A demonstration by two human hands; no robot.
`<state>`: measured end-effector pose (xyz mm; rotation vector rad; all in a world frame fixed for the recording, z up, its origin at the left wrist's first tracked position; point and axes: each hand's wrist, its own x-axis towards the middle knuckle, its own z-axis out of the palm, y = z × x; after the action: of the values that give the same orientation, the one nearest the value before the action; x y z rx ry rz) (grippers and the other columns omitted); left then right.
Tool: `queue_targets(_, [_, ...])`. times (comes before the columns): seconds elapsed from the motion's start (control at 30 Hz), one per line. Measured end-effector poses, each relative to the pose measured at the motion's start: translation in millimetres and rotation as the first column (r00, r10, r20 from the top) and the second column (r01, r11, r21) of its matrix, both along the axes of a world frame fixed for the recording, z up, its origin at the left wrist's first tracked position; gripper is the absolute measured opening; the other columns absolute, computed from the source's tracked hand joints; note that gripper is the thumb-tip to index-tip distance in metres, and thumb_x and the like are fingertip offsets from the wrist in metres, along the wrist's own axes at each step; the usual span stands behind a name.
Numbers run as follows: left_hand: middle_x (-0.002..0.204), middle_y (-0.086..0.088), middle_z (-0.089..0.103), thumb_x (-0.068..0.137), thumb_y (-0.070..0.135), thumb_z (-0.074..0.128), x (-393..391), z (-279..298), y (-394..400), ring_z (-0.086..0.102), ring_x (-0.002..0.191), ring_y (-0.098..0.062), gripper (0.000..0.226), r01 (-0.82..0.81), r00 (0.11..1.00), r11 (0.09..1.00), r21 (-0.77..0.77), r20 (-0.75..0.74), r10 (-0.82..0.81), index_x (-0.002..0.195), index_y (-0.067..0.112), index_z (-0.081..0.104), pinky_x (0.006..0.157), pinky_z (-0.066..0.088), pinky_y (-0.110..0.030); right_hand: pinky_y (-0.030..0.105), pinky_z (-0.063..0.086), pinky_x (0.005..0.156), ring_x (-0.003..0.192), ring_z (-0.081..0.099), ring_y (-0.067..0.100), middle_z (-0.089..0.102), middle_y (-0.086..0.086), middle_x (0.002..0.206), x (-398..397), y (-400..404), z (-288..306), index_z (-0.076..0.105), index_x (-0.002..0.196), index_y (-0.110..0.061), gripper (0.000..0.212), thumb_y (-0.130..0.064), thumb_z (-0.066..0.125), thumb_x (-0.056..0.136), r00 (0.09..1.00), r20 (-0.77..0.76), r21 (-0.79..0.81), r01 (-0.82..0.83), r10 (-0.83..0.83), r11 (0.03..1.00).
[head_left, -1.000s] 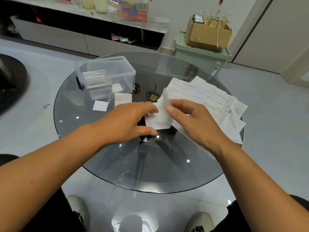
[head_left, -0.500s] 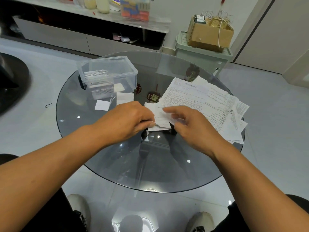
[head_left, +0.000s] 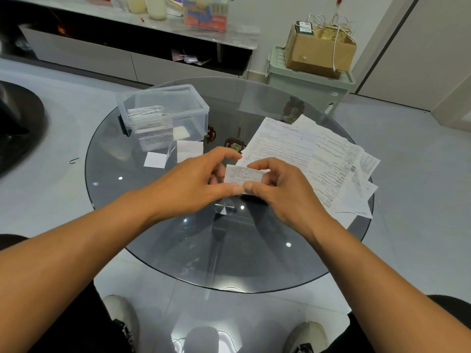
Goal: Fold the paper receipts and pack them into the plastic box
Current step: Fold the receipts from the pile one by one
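Both hands hold one folded receipt [head_left: 243, 176] above the glass table [head_left: 163, 225]: left hand [head_left: 196, 184] and right hand [head_left: 277, 189] each pinch an end with curled fingers. Paper looks light, thin, easily creased; best gripped at the edges. Plastic box [head_left: 163, 112] sits well apart, at left.

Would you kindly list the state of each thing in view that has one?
Plastic box: open, lidless, partly filled with folded receipts.
Small receipt: folded, pinched by both hands.
Left hand: pinching receipt.
Right hand: pinching receipt.
Paper stack: unfolded, flat on table.
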<state>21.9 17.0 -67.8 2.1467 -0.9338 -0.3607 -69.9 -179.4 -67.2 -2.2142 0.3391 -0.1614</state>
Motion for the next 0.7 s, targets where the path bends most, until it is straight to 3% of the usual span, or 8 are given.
queue_targets(0.07, [0.085, 0.012, 0.059, 0.091, 0.048, 0.069, -1, -5, -3, 0.059, 0.074, -0.005, 0.058, -0.030, 0.996, 0.999, 0.034, 0.088, 0.027, 0.140, 0.046, 0.040, 0.066, 0.051, -0.029, 0.033, 0.050, 0.076, 0.078, 0.061, 0.010, 0.061, -0.007, 0.082, 1, 6, -2, 0.063, 0.124, -0.035, 0.042, -0.035, 0.081, 0.086, 1.000, -0.009, -0.042, 0.013, -0.014, 0.999])
queue_targets(0.13, [0.079, 0.012, 0.058, 0.092, 0.046, 0.068, -2, -7, -5, 0.058, 0.070, -0.003, 0.055, -0.056, 0.986, 0.996, 0.073, 0.164, 0.043, 0.139, 0.046, 0.038, 0.062, 0.045, -0.025, 0.036, 0.052, 0.078, 0.079, 0.061, 0.010, 0.059, -0.010, 0.080, 3, 9, -3, 0.057, 0.131, -0.037, 0.053, -0.038, 0.082, 0.085, 0.999, -0.015, -0.087, 0.032, -0.034, 0.996])
queue_targets(0.23, [0.078, 0.012, 0.061, 0.093, 0.047, 0.067, 0, -7, -7, 0.059, 0.071, -0.004, 0.053, -0.084, 0.979, 0.991, 0.106, 0.192, 0.062, 0.138, 0.047, 0.041, 0.064, 0.047, -0.030, 0.041, 0.054, 0.084, 0.089, 0.065, 0.014, 0.066, -0.010, 0.089, 7, 9, -3, 0.051, 0.139, -0.035, 0.063, -0.046, 0.080, 0.084, 0.996, -0.063, -0.159, 0.049, -0.060, 0.986])
queue_targets(0.37, [0.084, 0.012, 0.060, 0.090, 0.045, 0.072, 7, -9, -10, 0.058, 0.075, -0.008, 0.040, -0.124, 0.975, 0.982, 0.144, 0.200, 0.094, 0.128, 0.040, 0.060, 0.063, 0.043, -0.032, 0.047, 0.055, 0.085, 0.098, 0.063, 0.020, 0.065, -0.003, 0.110, 11, 10, -3, 0.061, 0.121, -0.026, 0.054, -0.056, 0.078, 0.080, 0.987, -0.132, -0.256, 0.060, -0.096, 0.965])
queue_targets(0.43, [0.086, 0.012, 0.059, 0.086, 0.051, 0.074, 13, -12, -12, 0.055, 0.069, -0.012, 0.029, -0.116, 0.976, 0.981, 0.153, 0.201, 0.084, 0.113, 0.041, 0.067, 0.058, 0.040, -0.031, 0.048, 0.056, 0.080, 0.095, 0.062, 0.021, 0.062, -0.002, 0.105, 12, 12, -1, 0.061, 0.105, -0.026, 0.049, -0.057, 0.081, 0.074, 0.984, -0.142, -0.231, 0.070, -0.105, 0.970])
queue_targets(0.53, [0.104, 0.014, 0.060, 0.081, 0.059, 0.075, 17, -16, -14, 0.048, 0.066, -0.007, 0.041, -0.128, 0.980, 0.976, 0.176, 0.174, 0.097, 0.120, 0.047, 0.064, 0.057, 0.037, -0.026, 0.042, 0.053, 0.071, 0.089, 0.061, 0.018, 0.061, -0.005, 0.098, 12, 13, 2, 0.054, 0.093, -0.027, 0.041, -0.046, 0.084, 0.074, 0.987, -0.130, -0.176, 0.073, -0.097, 0.982])
queue_targets(0.6, [0.114, 0.015, 0.059, 0.082, 0.055, 0.076, 14, -12, -14, 0.051, 0.070, -0.005, 0.044, -0.135, 0.980, 0.978, 0.160, 0.168, 0.108, 0.122, 0.043, 0.062, 0.060, 0.038, -0.025, 0.036, 0.048, 0.067, 0.084, 0.060, 0.014, 0.061, -0.008, 0.093, 11, 14, 3, 0.052, 0.097, -0.026, 0.037, -0.034, 0.083, 0.080, 0.992, -0.095, -0.104, 0.072, -0.082, 0.992])
queue_targets(0.7, [0.102, 0.022, 0.061, 0.087, 0.039, 0.078, 6, -6, -12, 0.056, 0.071, 0.009, 0.030, -0.121, 0.990, 0.990, 0.079, 0.085, 0.114, 0.112, 0.041, 0.060, 0.063, 0.038, -0.020, 0.032, 0.051, 0.067, 0.079, 0.063, 0.010, 0.062, -0.011, 0.091, 9, 19, 3, 0.051, 0.113, -0.033, 0.038, -0.027, 0.078, 0.087, 0.998, -0.020, -0.005, 0.067, -0.067, 0.998])
